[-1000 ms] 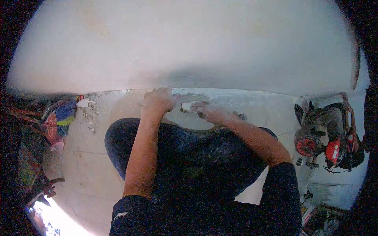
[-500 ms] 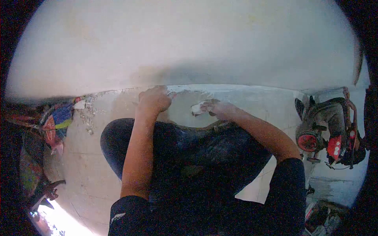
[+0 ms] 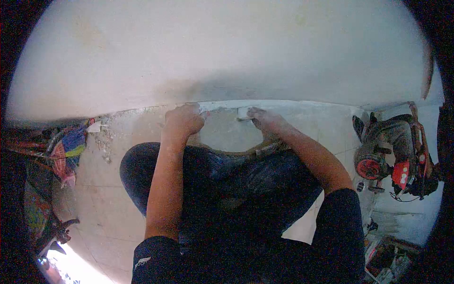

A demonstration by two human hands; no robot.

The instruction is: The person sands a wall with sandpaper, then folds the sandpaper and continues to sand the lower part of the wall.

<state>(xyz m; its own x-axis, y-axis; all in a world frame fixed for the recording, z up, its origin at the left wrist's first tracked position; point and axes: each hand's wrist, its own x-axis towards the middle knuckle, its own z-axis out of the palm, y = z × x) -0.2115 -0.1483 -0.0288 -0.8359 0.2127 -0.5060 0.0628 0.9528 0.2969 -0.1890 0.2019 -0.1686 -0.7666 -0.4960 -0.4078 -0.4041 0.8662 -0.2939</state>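
Note:
My left hand point(image 3: 184, 120) is closed in a fist on the floor against the foot of the wall; whatever lies inside it is hidden. My right hand point(image 3: 266, 121) grips a small white rectangular piece point(image 3: 243, 113), its fingers over the right end. That piece touches or nearly touches the white strip point(image 3: 279, 103) along the joint of wall and floor. Its exact kind does not show. Between my hands, pale floor tile point(image 3: 224, 130) shows in front of my knees.
The pale wall point(image 3: 227, 42) rises just ahead. A dark machine with red parts point(image 3: 402, 173) stands at the right, above a box of odds and ends point(image 3: 388, 260). Colourful bags point(image 3: 66, 151) lie at the left. White crumbs point(image 3: 104, 144) dot the floor.
My right hand has moved up toward the wall base with the white piece, which now lies level instead of tilted. My left hand has barely moved.

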